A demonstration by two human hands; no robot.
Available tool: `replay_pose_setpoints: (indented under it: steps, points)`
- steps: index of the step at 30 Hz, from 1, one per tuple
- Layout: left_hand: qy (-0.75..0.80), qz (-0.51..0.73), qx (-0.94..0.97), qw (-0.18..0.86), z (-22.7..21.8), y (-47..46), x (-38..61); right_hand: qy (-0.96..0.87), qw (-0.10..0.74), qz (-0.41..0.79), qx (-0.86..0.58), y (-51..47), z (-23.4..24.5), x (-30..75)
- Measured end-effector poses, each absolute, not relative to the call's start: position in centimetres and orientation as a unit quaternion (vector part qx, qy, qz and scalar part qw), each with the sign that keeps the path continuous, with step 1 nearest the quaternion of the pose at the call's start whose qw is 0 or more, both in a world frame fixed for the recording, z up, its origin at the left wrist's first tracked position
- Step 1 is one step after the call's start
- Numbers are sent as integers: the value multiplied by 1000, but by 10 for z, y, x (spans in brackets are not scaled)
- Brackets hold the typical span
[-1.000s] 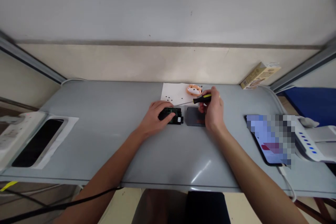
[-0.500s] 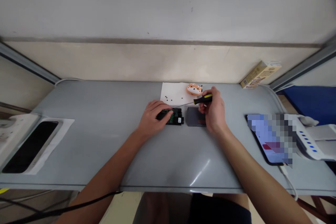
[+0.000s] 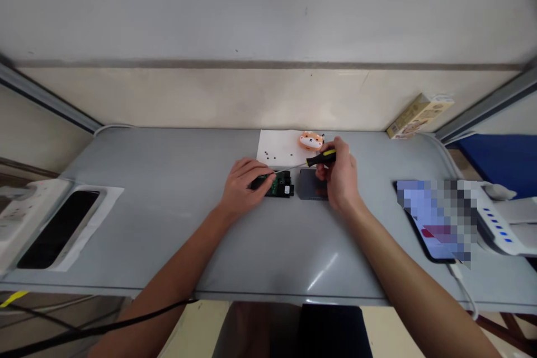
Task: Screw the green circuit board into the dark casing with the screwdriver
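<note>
- The left hand (image 3: 245,187) curls over the left end of a green circuit board (image 3: 282,184), its fingers pressed together on top, holding it on the grey counter (image 3: 126,207).
- The right hand (image 3: 340,176) pinches a yellow-and-black screwdriver (image 3: 321,158) between thumb and fingers. Its thin shaft slants left toward the board; the tip is too small to make out.
- A dark grey casing (image 3: 310,185) lies just right of the board, partly behind the right hand.
- Farther away, a white paper sheet (image 3: 272,145) carries small black screws (image 3: 268,156) and an orange hamster figure (image 3: 311,140).
- A blurred phone (image 3: 432,221) lies well to the right; a black phone (image 3: 59,229) lies well to the left.
</note>
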State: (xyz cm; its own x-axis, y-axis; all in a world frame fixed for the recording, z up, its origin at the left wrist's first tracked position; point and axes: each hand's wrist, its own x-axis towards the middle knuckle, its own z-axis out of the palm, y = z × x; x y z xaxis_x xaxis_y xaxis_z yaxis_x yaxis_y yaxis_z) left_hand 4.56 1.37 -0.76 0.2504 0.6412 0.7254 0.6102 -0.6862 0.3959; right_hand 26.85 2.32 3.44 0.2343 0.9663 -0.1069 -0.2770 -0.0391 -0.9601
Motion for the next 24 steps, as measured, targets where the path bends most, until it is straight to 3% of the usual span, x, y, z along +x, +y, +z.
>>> replay_pose_setpoints:
  steps: [24]
  points:
    - [400, 464, 789, 40, -7, 10, 44, -321, 623, 513, -496, 23, 39, 268]
